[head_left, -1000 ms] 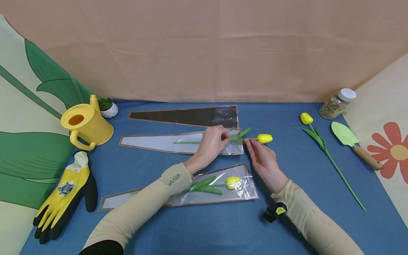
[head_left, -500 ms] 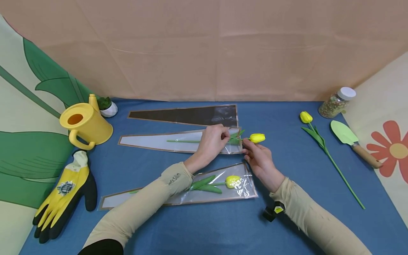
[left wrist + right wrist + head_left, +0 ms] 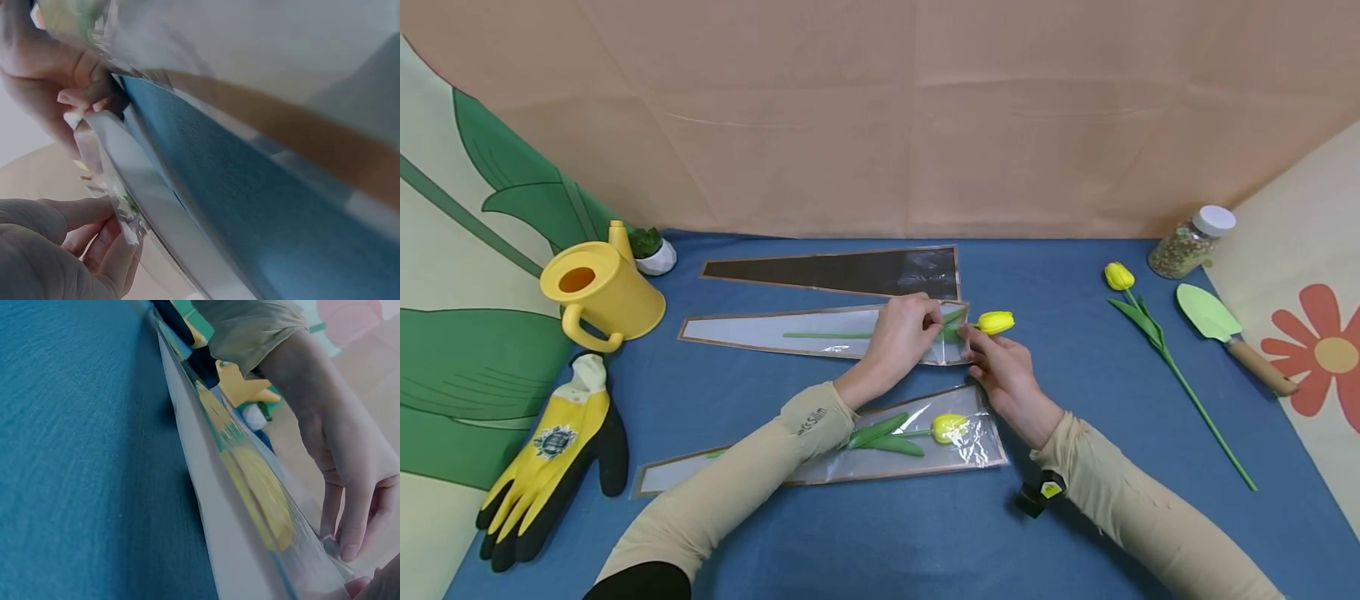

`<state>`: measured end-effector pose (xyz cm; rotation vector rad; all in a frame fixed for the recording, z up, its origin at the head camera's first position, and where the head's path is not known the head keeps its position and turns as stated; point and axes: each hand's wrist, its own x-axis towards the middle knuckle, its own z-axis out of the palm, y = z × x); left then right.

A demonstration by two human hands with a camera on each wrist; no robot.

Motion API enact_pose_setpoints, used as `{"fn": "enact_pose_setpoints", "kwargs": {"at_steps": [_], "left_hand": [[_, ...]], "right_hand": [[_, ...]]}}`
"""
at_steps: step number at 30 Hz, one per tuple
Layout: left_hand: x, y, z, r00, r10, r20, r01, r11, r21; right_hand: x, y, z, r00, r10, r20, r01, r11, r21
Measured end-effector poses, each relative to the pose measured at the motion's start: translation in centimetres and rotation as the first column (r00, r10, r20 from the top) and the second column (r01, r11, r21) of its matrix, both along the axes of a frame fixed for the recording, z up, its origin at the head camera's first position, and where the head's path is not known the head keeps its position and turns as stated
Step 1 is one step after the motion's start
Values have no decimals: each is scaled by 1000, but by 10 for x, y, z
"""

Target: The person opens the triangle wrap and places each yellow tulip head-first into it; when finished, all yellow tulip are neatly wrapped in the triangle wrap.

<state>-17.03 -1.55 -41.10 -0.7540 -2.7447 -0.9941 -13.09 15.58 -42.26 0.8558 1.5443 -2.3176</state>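
Observation:
My left hand pinches the clear film of the middle flower sleeve, a long tapered white-backed bag with a brown border. The film shows bunched between its fingers in the left wrist view. At the sleeve's wide end my right hand holds an artificial yellow tulip by the stem just below the bloom. Its stem and leaves lie inside the sleeve; the bloom sticks out past the mouth. Nearer me, another sleeve holds a yellow tulip, partly hidden by my left forearm.
A dark sleeve lies behind. Right are a loose tulip, a green trowel with wooden handle and a lidded jar. Left are a yellow watering can, a potted plant and a glove.
The tulip has slid left, deeper into the middle sleeve, with its leaves now inside the mouth. My right hand has moved left with it. My left hand has stayed in place on the film.

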Motion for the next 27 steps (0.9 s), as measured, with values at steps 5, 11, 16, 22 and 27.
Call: {"fn": "enact_pose_setpoints", "kwargs": {"at_steps": [5,11,16,22,27], "left_hand": [[0,1,0,1000,3,4,-3,1000,3],[-1,2,0,1000,-3,0,3,1000,-6],[-1,2,1,1000,-2,10,2,1000,0],[-1,1,1,1000,1,12,-1,1000,9],[-1,1,2,1000,-10,12,10,1000,9]], "right_hand": [[0,-1,0,1000,24,-12,-24,999,22],[-4,-4,-2,999,31,-29,-30,998,47],[-6,-6,-3,998,55,-34,-53,997,61],[-7,3,-6,986,160,-45,-157,985,69],[-5,16,-10,966,236,-104,-220,964,149]]}}
